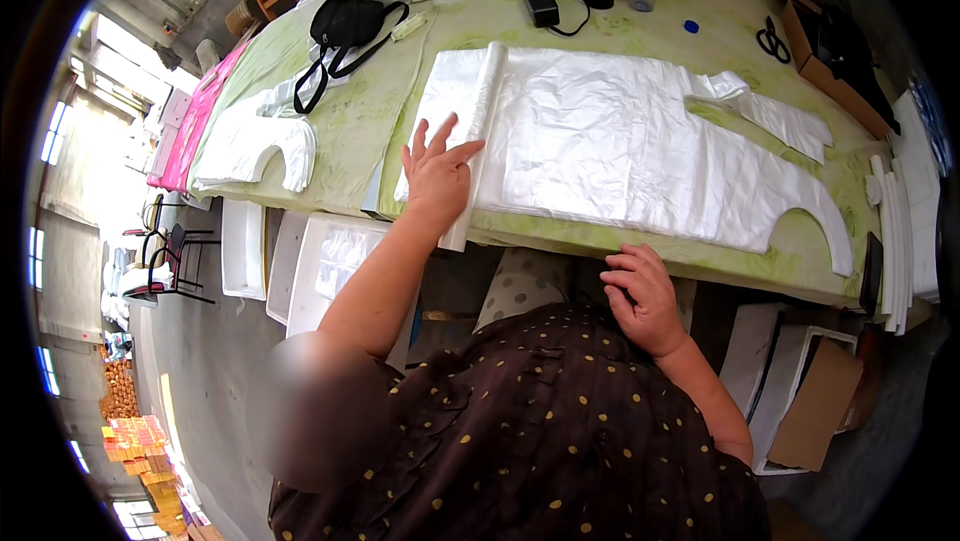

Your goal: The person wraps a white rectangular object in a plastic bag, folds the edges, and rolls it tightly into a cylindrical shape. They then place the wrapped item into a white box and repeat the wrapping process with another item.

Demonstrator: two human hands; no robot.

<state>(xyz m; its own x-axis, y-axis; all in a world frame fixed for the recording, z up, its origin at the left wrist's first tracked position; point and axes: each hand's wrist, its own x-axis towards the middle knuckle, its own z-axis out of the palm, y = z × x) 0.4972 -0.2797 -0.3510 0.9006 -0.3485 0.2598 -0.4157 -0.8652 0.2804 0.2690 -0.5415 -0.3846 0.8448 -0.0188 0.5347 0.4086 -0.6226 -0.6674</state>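
Note:
A stack of thin white plastic vest-type bags [610,141] lies flat on the table, its handle loops toward the right. Across its left end runs a long white tube-like roll [488,106], reaching down to the table's near edge. My left hand [440,169] rests there with its fingers spread, thumb and fingertips touching the plastic beside the roll. Close to the near edge, in front of the stack, my right hand [645,301] hangs with loosely bent fingers and nothing visible in it.
The table has a green patterned cover [385,156]. Farther back are a black bag [345,21], a black power adapter [540,4], bottles and a blue cap [691,27]. Scissors [772,42] lie by a cardboard box [835,76]. More white bags [250,146] lie left.

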